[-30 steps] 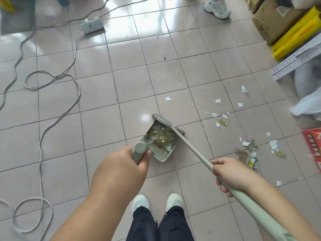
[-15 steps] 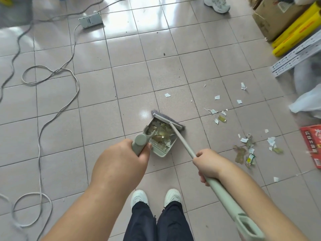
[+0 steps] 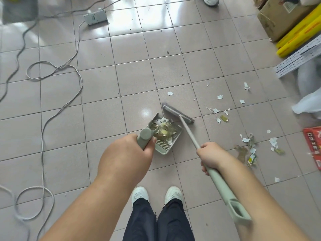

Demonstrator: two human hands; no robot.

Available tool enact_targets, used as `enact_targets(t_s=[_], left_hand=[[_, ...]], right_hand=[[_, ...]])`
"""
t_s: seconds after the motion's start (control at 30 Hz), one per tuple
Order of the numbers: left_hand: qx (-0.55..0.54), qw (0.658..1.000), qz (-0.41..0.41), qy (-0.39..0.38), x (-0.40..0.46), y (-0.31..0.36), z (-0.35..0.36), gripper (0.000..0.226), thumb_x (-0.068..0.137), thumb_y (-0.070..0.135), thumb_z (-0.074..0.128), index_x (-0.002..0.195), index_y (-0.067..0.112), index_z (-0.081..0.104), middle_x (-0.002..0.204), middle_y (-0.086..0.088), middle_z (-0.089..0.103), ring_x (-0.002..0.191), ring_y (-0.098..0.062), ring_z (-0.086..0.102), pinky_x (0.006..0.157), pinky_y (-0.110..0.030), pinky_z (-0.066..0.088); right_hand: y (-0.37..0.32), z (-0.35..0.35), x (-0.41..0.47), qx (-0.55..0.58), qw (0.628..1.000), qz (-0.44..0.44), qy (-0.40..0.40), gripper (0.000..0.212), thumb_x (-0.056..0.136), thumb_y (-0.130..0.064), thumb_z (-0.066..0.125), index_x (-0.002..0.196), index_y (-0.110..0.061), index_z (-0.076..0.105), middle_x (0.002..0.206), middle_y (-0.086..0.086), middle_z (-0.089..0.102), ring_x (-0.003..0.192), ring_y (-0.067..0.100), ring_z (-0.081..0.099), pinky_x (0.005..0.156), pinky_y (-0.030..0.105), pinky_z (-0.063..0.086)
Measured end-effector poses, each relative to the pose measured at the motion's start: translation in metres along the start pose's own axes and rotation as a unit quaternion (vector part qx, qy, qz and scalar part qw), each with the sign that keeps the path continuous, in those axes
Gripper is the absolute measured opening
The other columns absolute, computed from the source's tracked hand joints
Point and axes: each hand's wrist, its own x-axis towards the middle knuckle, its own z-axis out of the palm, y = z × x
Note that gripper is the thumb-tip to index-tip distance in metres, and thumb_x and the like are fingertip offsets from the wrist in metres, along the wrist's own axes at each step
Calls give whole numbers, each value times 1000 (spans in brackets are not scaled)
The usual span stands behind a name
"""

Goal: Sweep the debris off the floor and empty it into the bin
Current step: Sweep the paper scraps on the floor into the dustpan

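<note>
My left hand [image 3: 128, 153] grips the upright handle of a pale green dustpan [image 3: 171, 144], which sits on the tiled floor and holds a heap of paper and foil scraps [image 3: 165, 128]. My right hand [image 3: 211, 156] grips the long green broom handle [image 3: 218, 180]. The broom head [image 3: 177, 113] rests on the floor just beyond the pan's open edge. Loose debris lies to the right: small white scraps [image 3: 219, 97] and a denser clump of wrappers [image 3: 248, 152]. No bin is in view.
Grey cables [image 3: 52, 105] loop across the floor on the left, running to a power strip [image 3: 95, 16]. Cardboard box [image 3: 278, 16], yellow rolls [image 3: 298, 32], a white metal rail [image 3: 298, 58] and a red packet [image 3: 314, 145] line the right side. Another person's shoe [image 3: 211, 0] is at the top.
The broom head has moved from over the pan's mouth to the floor just beyond it. My right hand has slid lower down the handle. The pan stays put.
</note>
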Motion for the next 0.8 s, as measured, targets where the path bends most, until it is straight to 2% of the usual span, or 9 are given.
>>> enact_targets(t_s=[0.13,0.23,0.37,0.6,0.8], left_hand=[[-6,1000,-8,-6,-1,1,0,47,89,59,41,62,20,46,57,2,54,55,-14,49,47,-28,31],[-16,1000,-15,-8,0,1,-1,46,89,58,42,63,20,47,58,2,54,55,-12,47,46,-27,30],[-24,1000,-9,-3,-2,-1,-3,46,89,58,43,62,20,46,57,2,53,54,-13,47,46,-28,30],[-26,1000,1,8,-19,-14,-7,50,87,60,43,59,17,44,54,0,51,55,-20,48,47,-30,31],[-20,1000,-9,19,-36,-28,-14,49,86,59,46,59,19,45,54,1,52,55,-18,48,48,-30,33]], right_hand=[[4,14,-8,-26,999,11,-34,29,92,-8,35,117,-2,47,61,17,51,44,23,51,52,30,46],[13,9,-22,-14,999,14,-38,25,91,-12,35,111,-10,50,64,12,50,40,19,49,47,23,46],[20,-5,-29,-5,999,15,-37,24,92,-12,36,109,-11,53,61,9,47,34,15,46,39,16,41],[18,-7,-37,5,999,18,-46,20,93,-13,38,110,-16,50,62,10,49,35,16,46,38,16,41],[29,-8,-50,19,999,4,-33,31,93,-11,38,118,-20,53,63,10,49,34,16,46,37,16,40]])
